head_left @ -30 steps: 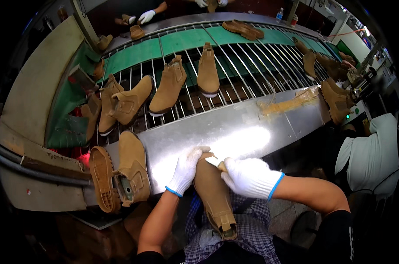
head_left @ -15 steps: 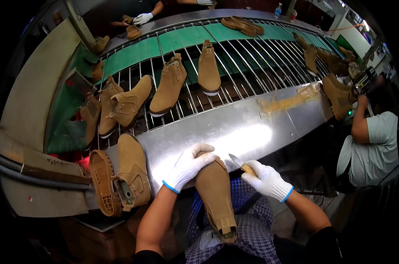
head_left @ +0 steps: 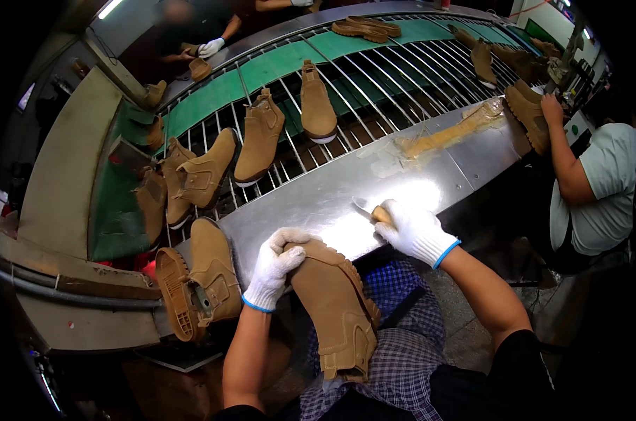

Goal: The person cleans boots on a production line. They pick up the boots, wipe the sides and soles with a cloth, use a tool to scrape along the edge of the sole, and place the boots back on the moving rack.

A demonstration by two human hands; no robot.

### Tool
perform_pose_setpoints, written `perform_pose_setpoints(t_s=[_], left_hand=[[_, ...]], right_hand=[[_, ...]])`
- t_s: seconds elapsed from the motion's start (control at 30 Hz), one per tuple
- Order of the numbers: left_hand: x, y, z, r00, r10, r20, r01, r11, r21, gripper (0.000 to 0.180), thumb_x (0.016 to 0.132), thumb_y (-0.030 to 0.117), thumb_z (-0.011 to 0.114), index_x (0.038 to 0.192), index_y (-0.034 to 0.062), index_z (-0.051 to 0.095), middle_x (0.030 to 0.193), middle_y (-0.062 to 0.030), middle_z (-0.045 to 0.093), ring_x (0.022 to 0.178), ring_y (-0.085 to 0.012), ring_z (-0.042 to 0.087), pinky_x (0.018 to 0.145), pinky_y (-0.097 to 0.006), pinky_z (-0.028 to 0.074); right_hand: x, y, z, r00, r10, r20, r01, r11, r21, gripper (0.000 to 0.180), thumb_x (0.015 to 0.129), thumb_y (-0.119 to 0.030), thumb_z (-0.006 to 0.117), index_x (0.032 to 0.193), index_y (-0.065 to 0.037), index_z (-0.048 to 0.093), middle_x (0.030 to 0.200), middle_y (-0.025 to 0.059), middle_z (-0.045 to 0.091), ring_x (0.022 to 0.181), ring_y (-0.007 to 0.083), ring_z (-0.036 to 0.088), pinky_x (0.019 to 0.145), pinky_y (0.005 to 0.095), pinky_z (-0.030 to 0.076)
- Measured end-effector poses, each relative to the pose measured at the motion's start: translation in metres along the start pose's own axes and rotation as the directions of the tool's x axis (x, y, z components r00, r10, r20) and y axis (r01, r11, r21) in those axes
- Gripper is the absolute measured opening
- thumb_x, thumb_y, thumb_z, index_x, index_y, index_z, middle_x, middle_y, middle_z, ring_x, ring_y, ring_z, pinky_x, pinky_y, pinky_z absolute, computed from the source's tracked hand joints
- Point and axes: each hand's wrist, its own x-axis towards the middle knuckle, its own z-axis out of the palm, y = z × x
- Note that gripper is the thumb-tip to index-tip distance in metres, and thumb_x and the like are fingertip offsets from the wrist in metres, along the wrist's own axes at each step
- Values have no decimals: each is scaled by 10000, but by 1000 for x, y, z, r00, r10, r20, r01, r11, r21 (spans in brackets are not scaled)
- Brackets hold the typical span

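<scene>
A tan suede boot (head_left: 328, 298) leans across my lap with its toe up near the metal table edge and its shaft toward me. My left hand (head_left: 272, 270), in a white knit glove, is closed around the toe. Along the boot's right side shows the ridged edge of its brown sole. My right hand (head_left: 417, 235), gloved too, grips the wooden handle of a small knife (head_left: 381, 215). The short blade points left over the shiny tabletop, apart from the boot.
On the left table end stand another tan boot (head_left: 215, 270) and a loose ridged sole (head_left: 172, 295). Several boots rest on the metal-rod rack (head_left: 293, 144) ahead. A pair of soles (head_left: 367, 29) lies farther back. A co-worker (head_left: 598, 189) sits at right; another person's gloved hand (head_left: 211, 48) is across.
The boot has rolled so its sole edge now shows on the right, and its toe has moved left with my left hand. My right hand has lifted the knife farther up and slightly left.
</scene>
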Motion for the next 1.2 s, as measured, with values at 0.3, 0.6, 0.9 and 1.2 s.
perform_pose_setpoints(t_s=[0.3, 0.6, 0.9, 1.2], left_hand=[[-32, 28, 14, 998, -2, -61, 14, 978, 209, 397, 847, 119, 866, 1185, 0, 695, 1218, -115, 729, 1129, -205, 682, 1026, -363, 553], [-36, 37, 22, 999, 54, 7, -53, 948, 315, 434, 818, 139, 906, 1171, 28, 680, 1165, -76, 719, 1090, -166, 667, 1005, -336, 539], [-37, 13, 46, 951, 217, -220, -135, 932, 337, 333, 1071, 211, 611, 1287, -36, 670, 1210, -110, 714, 1124, -182, 653, 1058, -329, 498], [-33, -20, 47, 916, 331, -225, -267, 925, 272, 401, 1140, 299, 484, 1264, -26, 685, 1233, -121, 705, 1171, -214, 644, 1096, -354, 480]], right_hand=[[16, -13, 10, 991, -5, -135, -39, 949, -314, 550, 1026, -491, 633, 1395, -86, 580, 1299, 206, 665, 1027, 328, 716, 821, 491, 617], [-36, -74, 69, 885, -465, 11, 230, 459, 858, 547, 1164, -401, 435, 1548, -18, 510, 1396, 268, 649, 1332, 344, 617, 1151, 422, 470], [-45, -83, 38, 935, -324, 147, 172, 774, 609, 558, 1143, -412, 461, 1553, -35, 503, 1323, 270, 701, 1186, 352, 716, 1029, 442, 553], [-38, -78, 36, 861, -507, 48, 373, 693, 616, 789, 1052, -401, 656, 1649, -3, 327, 1518, 321, 547, 1472, 417, 511, 1228, 453, 396]])
